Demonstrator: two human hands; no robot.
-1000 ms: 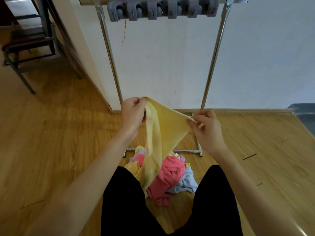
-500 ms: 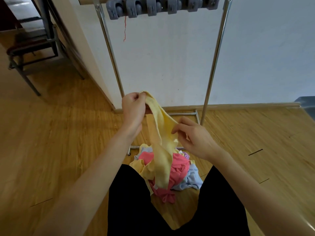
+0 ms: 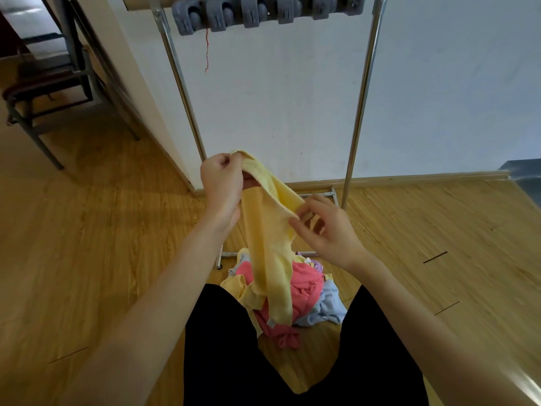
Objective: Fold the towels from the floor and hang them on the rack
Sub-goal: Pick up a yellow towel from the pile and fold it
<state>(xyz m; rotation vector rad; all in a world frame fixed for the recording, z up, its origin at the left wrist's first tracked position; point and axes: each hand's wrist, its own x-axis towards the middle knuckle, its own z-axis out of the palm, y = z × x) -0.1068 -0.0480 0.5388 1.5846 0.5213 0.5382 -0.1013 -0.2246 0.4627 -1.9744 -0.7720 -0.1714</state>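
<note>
Hands work a yellow towel (image 3: pixel 270 247): left hand (image 3: pixel 222 186) pinches one corner high, while right hand (image 3: pixel 325 227) has slid inward along the edge, pinching it; folding has barely begun.

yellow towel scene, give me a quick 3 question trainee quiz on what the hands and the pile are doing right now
1. True or false: the soft yellow terry towel is already draped over the chrome metal rack.
2. Which hand pinches the towel's top corner? A) left hand B) right hand C) neither
3. Fill in: under the hanging towel, the heap of coloured towels lies on the ______ floor.

Key
1. False: both hands hold it up in front of the rack, its lower end hanging over the heap.
2. A; the right hand pinches an edge lower down.
3. wooden
</note>
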